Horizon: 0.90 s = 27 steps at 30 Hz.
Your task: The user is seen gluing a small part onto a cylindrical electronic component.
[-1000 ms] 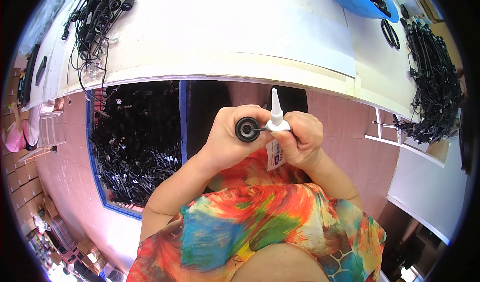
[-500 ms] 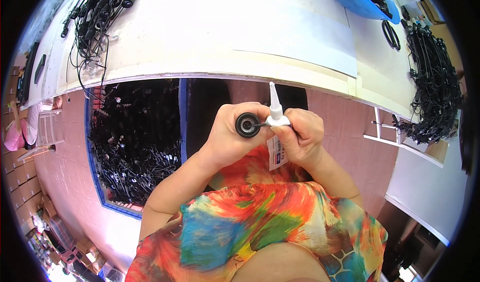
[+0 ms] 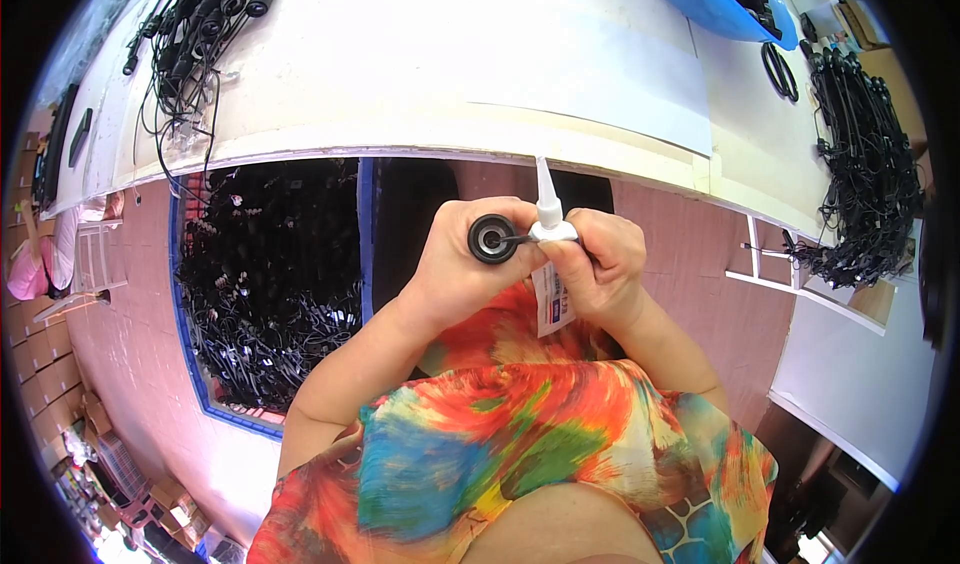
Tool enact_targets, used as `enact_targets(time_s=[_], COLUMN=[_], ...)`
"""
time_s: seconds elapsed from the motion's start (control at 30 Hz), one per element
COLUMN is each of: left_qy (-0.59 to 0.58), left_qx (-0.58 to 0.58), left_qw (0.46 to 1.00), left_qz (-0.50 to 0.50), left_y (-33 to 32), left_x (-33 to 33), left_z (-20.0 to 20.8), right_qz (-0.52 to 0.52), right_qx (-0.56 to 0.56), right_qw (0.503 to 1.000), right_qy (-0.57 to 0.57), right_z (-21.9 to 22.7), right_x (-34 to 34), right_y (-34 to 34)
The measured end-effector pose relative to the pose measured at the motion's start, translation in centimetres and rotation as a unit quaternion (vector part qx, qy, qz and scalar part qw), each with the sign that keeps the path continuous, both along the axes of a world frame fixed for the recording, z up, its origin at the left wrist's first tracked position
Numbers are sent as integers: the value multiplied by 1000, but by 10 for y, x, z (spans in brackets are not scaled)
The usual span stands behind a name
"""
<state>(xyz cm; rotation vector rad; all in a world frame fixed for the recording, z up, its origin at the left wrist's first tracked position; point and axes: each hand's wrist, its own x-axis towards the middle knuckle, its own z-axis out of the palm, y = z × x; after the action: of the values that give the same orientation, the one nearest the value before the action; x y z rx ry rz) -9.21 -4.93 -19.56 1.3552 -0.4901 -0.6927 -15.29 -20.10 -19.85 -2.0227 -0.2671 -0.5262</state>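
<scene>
My left hand (image 3: 447, 264) is closed around a black round socket (image 3: 484, 254), its open end with a metal ring facing me. Close beside it, my right hand (image 3: 612, 261) grips a white squeeze tube (image 3: 552, 302) by its shoulder, thumb pressed to the front. The tube's long tapered nozzle (image 3: 547, 194) points away from me, toward the table edge. Between the hands, a thin dark strip (image 3: 523, 238) reaches from the tube's neck to the socket's opening; what its right end belongs to is hidden by my fingers. Any cable behind the socket is out of sight.
Ahead is a white table (image 3: 400, 74) bearing bundled black socket cables (image 3: 190, 44) at left. A blue basin (image 3: 715, 9) of black parts stands far right, with a hanging cable bundle (image 3: 865, 164) nearby. A blue-rimmed bin (image 3: 205, 394) of black cables stands below left.
Both hands have shifted slightly away from me, the socket and tube moving with them. The grips look the same.
</scene>
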Motion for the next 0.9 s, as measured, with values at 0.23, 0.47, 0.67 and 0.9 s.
enact_targets(time_s=[0.23,0.47,0.67,0.9], left_qy=[-9,52,-168,-233], left_qx=[-12,46,35,93], left_qw=[1000,997,985,968], left_qz=[17,-32,-14,-6], left_y=[-4,-10,-6,-7], left_x=[0,5,16,12], left_z=[1,11,-1,-5], right_qz=[-3,21,130,172], right_qx=[21,94,388,473], right_qw=[1000,983,828,713], right_qy=[21,158,384,487], right_z=[3,18,52,64], right_x=[0,0,-17,-17], right_y=[0,-20,-55,-52])
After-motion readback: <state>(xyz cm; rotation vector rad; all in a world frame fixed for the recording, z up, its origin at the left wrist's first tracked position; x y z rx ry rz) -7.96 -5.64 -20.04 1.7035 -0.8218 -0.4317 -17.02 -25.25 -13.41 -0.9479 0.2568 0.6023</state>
